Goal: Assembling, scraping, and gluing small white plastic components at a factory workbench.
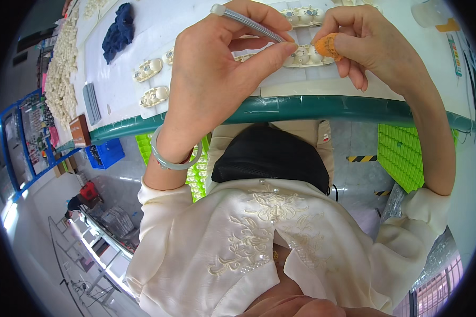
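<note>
My left hand point(217, 68) grips a thin grey pen-like tool point(246, 21), its tip pointing at a cream moulded plastic part point(304, 55) lying on the white table top point(137, 63). My right hand point(373, 45) pinches a small orange piece point(328, 45) between thumb and fingers, right against that cream part's right end. A pale green bangle point(166, 158) sits on my left wrist. Both hands are close together above the table's near edge.
Two more cream parts point(148, 68), point(154, 96) lie left of my hands, and another point(301, 16) lies farther back. A dark blue cloth point(119, 31) is at the back left beside a heap of pale parts point(61, 63). The table has a green rim point(301, 105). Green trays point(402, 153) stand below.
</note>
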The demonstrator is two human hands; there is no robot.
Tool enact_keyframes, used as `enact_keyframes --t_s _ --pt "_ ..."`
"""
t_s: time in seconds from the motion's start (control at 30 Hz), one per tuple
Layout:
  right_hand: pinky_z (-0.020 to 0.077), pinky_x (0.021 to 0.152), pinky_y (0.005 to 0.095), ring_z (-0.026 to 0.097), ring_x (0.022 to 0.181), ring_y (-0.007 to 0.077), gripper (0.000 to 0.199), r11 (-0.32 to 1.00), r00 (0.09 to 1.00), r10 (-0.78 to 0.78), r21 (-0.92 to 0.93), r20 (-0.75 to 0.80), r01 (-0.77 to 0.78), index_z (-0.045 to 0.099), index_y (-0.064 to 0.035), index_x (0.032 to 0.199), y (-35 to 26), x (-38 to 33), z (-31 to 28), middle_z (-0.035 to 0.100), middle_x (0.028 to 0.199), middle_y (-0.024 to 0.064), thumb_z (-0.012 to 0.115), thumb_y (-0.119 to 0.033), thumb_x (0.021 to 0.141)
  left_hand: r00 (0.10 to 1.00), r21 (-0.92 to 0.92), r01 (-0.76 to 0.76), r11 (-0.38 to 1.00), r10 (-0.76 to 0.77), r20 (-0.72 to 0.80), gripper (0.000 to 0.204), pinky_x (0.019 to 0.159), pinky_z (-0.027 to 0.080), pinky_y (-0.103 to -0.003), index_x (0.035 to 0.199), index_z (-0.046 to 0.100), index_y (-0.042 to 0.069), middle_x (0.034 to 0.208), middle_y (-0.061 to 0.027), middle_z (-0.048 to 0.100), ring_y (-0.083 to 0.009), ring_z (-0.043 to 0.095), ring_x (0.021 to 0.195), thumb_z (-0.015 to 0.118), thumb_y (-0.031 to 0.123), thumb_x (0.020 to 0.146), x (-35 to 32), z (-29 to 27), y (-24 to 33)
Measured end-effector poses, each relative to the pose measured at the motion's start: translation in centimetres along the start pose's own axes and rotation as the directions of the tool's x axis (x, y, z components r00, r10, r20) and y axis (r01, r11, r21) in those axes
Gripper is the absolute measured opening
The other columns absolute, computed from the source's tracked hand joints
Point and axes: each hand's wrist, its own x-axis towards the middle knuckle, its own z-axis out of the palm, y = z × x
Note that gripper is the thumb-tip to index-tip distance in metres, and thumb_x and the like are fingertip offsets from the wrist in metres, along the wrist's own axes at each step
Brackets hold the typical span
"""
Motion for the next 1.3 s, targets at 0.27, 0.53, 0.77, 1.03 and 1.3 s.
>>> enact_keyframes --t_s 0.27,0.53,0.77,1.03,1.3 --pt "0.0384 0.035 0.0166 0.048 0.035 0.0058 0.014 0.953 0.960 -0.269 -0.167 -0.077 0.253 0.059 -0.0017 0.088 2.5 0.4 0.4 0.052 0.053 0.0025 0.049 -0.011 0.085 0.999 0.124 0.035 0.992 -0.036 0.009 0.016 0.063 0.048 -0.019 0.090 0.062 -0.003 0.084 -0.0055 0.065 -0.0096 0.061 0.071 0.069 0.001 0.076 -0.2 0.6 0.4" --pt "0.0325 0.035 0.0172 0.041 0.036 0.0035 0.013 0.924 0.922 -0.350 -0.227 -0.166 0.309 0.058 -0.0008 0.085 3.3 0.6 1.2 0.050 0.052 0.0012 0.050 -0.011 0.083 0.997 0.159 -0.060 0.985 0.066 -0.036 0.013 0.064 0.049 -0.019 0.086 0.063 -0.002 0.080 -0.0041 0.064 -0.0086 0.061 0.072 0.069 0.003 0.076 -0.2 1.3 -1.3" --pt "0.0328 0.035 0.0175 0.042 0.036 0.0041 0.014 0.930 0.932 -0.331 -0.219 -0.149 0.295 0.059 -0.0014 0.086 2.8 0.3 0.7 0.050 0.051 0.0011 0.050 -0.012 0.082 0.997 0.160 -0.057 0.985 0.065 -0.040 0.008 0.062 0.049 -0.019 0.082 0.061 -0.002 0.076 -0.0041 0.064 -0.0083 0.061 0.070 0.066 0.001 0.075 0.0 1.7 -0.9" --pt "0.0354 0.037 0.0186 0.046 0.038 0.0046 0.022 0.975 0.975 -0.212 -0.051 0.069 0.215 0.062 0.0002 0.096 2.6 0.5 -1.8 0.055 0.056 0.0031 0.050 -0.011 0.082 1.000 0.173 0.014 0.985 -0.009 -0.026 0.008 0.056 0.045 -0.017 0.080 0.060 -0.003 0.073 -0.0030 0.063 -0.0049 0.056 0.063 0.066 0.000 0.075 0.1 1.5 -0.5" --pt "0.0368 0.037 0.0212 0.049 0.040 0.0073 0.021 0.949 0.963 -0.267 -0.165 0.021 0.267 0.064 0.0023 0.090 0.9 0.3 0.2 0.057 0.056 0.0047 0.053 -0.012 0.079 0.996 0.154 -0.033 0.988 0.045 -0.078 0.010 0.056 0.051 -0.023 0.077 0.062 0.001 0.071 -0.0084 0.065 -0.0163 0.067 0.063 0.065 0.003 0.069 0.1 1.9 -1.3"
